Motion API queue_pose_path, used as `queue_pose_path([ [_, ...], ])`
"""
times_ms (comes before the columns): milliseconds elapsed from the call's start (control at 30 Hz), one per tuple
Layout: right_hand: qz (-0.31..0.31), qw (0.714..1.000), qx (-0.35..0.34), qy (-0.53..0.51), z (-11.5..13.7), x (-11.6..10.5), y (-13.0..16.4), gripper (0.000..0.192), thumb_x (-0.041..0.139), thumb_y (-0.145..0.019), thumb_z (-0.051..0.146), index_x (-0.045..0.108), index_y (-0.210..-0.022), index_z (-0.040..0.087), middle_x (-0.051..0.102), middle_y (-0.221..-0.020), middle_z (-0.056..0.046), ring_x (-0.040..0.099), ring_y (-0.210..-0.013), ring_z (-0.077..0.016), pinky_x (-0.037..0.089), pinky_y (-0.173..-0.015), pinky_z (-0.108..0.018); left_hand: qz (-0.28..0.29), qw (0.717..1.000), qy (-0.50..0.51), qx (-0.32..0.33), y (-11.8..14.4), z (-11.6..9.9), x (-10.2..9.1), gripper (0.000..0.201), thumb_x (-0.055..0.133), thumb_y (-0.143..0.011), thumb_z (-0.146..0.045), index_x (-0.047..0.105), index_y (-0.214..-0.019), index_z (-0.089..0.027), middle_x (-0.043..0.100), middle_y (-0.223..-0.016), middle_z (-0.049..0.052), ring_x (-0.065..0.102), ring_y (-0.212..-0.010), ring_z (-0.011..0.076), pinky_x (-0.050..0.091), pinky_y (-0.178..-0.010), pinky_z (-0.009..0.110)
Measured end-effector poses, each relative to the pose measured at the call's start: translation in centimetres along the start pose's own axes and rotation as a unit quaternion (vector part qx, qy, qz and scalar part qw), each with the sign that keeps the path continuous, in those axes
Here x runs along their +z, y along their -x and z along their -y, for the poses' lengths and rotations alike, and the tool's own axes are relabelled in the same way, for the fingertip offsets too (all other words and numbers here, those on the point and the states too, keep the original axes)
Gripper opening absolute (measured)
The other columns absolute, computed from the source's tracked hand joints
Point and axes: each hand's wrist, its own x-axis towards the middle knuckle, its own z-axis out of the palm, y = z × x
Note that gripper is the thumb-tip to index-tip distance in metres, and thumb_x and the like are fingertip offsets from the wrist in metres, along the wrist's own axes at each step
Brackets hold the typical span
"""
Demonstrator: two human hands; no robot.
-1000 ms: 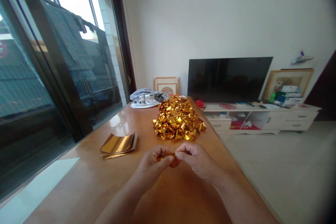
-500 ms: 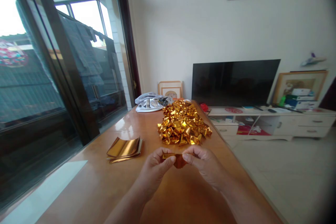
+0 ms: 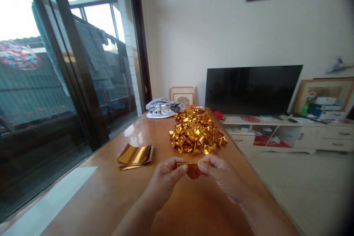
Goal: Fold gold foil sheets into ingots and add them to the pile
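Note:
A partly folded sheet of gold foil paper (image 3: 194, 171) is stretched between my two hands, just above the wooden table. My left hand (image 3: 170, 177) pinches its left end between thumb and fingers. At the right end, my right hand (image 3: 218, 171) pinches it in the same way. Beyond my hands lies a heap of folded gold paper pieces (image 3: 195, 131), shiny and many-sided. To the left rests a small stack of flat gold paper sheets (image 3: 135, 155), slightly curled at the edges.
The wooden table (image 3: 110, 195) stretches away from me, with a pale sheet (image 3: 63, 195) along its left edge. Bundled grey cloth (image 3: 162, 108) lies at the far end near a framed picture (image 3: 182, 97). A low white cabinet (image 3: 290, 136) with a television (image 3: 254, 90) stands beyond on the right.
The view has shifted slightly, so everything sits a little further right. Both hands still grip the foil paper, whose hanging middle shows more of its face now.

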Motion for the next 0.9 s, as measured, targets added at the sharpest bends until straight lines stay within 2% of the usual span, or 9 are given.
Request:
queue_pose_path([
  [367, 0.002, 0.999, -0.003, 0.043, -0.47, -0.43, 0.06, 0.029, 0.068, -0.088, 0.046, 0.069, -0.086, 0.017, 0.068, -0.087, -0.004, 0.06, -0.087, -0.021, 0.045, -0.082, -0.036, -0.025, 1.0, 0.0, -0.01, 0.12, 0.13, -0.23, 0.024, 0.071, -0.086, -0.036, 0.073, -0.091, -0.013, 0.074, -0.088, 0.008, 0.064, -0.083, 0.0197, 0.048, -0.083, 0.032],
  [900, -0.003, 0.999, -0.004, 0.036, -0.2, -0.18, 0.0, 0.028, 0.071, -0.086, 0.044, 0.069, -0.086, 0.016, 0.067, -0.083, -0.002, 0.057, -0.082, -0.0174, 0.044, -0.078, -0.032, -0.018, 1.0, 0.001, -0.013, 0.07, 0.1, -0.59, 0.023, 0.067, -0.088, -0.037, 0.073, -0.09, -0.014, 0.073, -0.085, 0.005, 0.062, -0.083, 0.0188, 0.045, -0.083, 0.031],
])
